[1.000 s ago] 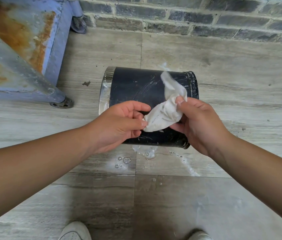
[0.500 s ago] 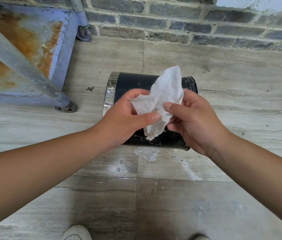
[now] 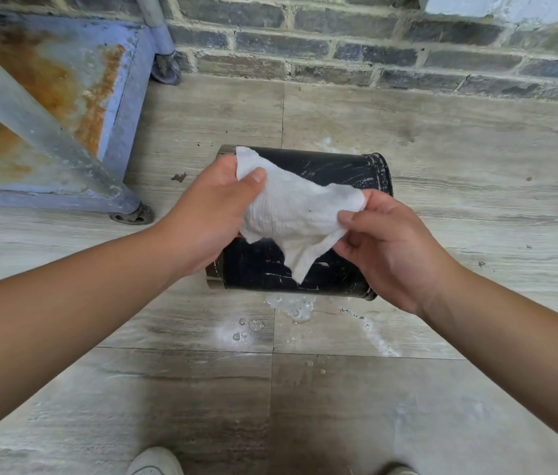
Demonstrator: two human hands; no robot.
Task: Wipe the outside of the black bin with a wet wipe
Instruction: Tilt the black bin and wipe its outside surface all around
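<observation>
Both hands, left hand (image 3: 209,214) and right hand (image 3: 390,245), are pinching the wet wipe (image 3: 294,214) spread above the black bin (image 3: 332,173), lying sideways on the floor (image 3: 442,149). Being round, it is risking rolling under pressure.

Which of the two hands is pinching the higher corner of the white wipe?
The left hand: its thumb pins the crumpled white wet wipe at its top corner, while the right hand pinches the lower edge.
</observation>
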